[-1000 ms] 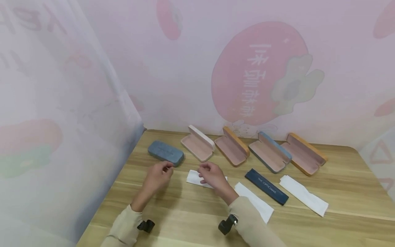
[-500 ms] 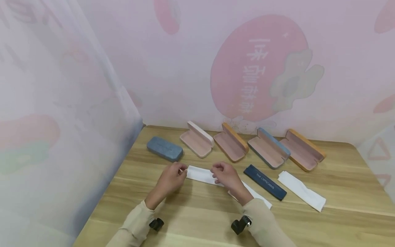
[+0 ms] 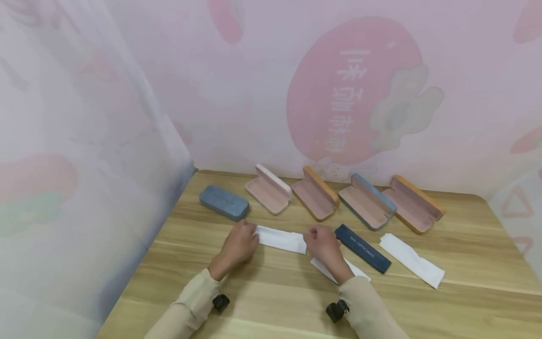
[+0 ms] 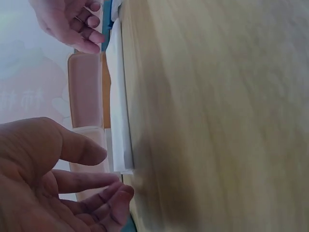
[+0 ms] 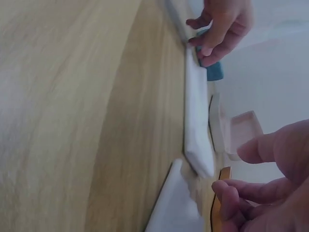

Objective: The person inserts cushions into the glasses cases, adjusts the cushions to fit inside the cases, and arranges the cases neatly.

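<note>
A white folded cloth lies flat on the wooden table between both hands. At its left end is my left hand, fingers loosely bent; in the left wrist view the thumb and fingers stand apart, with nothing between them. My right hand is at the cloth's other end. The right wrist view shows a gap between its thumb and fingertips, close over the cloth's end. Another white folded cloth is partly hidden beneath the right wrist. A dark blue pouch printed "THE OPTICIANS" lies right of that hand.
Along the back stand a closed blue glasses case, an open white case, an open orange case, an open blue case and another open orange case. A further white folded cloth lies at the right.
Both hands have shifted right and come to the white cloth's ends. Its left end now lies beside the left hand, and its right end shows uncovered. The head view has tilted slightly.
</note>
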{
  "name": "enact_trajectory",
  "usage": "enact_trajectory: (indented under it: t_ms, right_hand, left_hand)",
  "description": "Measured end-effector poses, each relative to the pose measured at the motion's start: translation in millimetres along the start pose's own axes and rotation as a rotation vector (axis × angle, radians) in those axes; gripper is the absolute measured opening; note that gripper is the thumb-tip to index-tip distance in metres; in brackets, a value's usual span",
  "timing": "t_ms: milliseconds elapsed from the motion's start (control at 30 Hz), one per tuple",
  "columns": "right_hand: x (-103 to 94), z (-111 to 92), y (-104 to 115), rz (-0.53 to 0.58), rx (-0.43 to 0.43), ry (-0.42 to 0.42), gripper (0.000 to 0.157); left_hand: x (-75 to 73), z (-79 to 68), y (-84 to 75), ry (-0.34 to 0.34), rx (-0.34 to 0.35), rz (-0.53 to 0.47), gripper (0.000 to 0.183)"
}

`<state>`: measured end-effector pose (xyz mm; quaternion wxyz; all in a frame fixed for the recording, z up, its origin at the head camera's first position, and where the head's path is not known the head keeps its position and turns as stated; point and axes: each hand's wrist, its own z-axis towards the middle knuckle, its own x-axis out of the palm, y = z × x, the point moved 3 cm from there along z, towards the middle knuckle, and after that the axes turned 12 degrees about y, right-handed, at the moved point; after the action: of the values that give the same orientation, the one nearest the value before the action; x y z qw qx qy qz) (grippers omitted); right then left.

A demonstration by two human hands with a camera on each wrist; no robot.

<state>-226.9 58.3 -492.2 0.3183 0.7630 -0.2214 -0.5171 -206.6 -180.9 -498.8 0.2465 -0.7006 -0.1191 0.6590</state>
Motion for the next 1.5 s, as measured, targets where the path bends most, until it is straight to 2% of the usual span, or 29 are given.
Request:
enact_trajectory:
  t_ms: [100,333,500,667,900,1067,1167,1367,1500]
  right_hand:
    - [3.5,1.6,-5.0,-0.098,0.042,0.000,0.025]
    - [12.6,5.4,-10.9,-0.256,0.110,0.015,0.041]
    - [18.6,9.5,-8.8,-0.270,0.122,0.023,0.044]
    - [20.3,9.2,-6.2,-0.268,0.103,0.026,0.035]
    - [20.5,10.4,0.7,-0.265,0.028,-0.004,0.023]
    - [21.2,13.4,3.8,-0.252,0.024,-0.018,0.019]
    - [23.1,12.6,3.8,-0.233,0.015,-0.032,0.023]
    - [23.7,12.5,6.0,-0.163,-0.031,-0.072,0.045]
    - [20.7,15.0,5.1,-0.083,-0.014,-0.067,0.045]
  left_hand:
    - [3.8,3.1,-3.0,0.003,-0.017,0.042,0.016]
    - [10.5,6.2,-10.3,0.006,-0.103,0.098,0.014]
    - [16.8,4.5,-12.9,-0.060,-0.137,0.161,0.012]
    - [19.6,3.6,-15.2,-0.100,-0.124,0.182,0.016]
    - [20.2,4.5,-15.6,-0.102,-0.105,0.129,0.006]
    - [19.5,3.3,-12.7,-0.072,-0.096,0.040,0.004]
    - [18.1,1.1,-10.3,-0.054,-0.085,-0.006,0.004]
    - [11.7,-0.7,-6.2,-0.067,-0.085,-0.079,0.007]
    - [10.3,0.5,-6.1,-0.074,-0.064,-0.090,0.009]
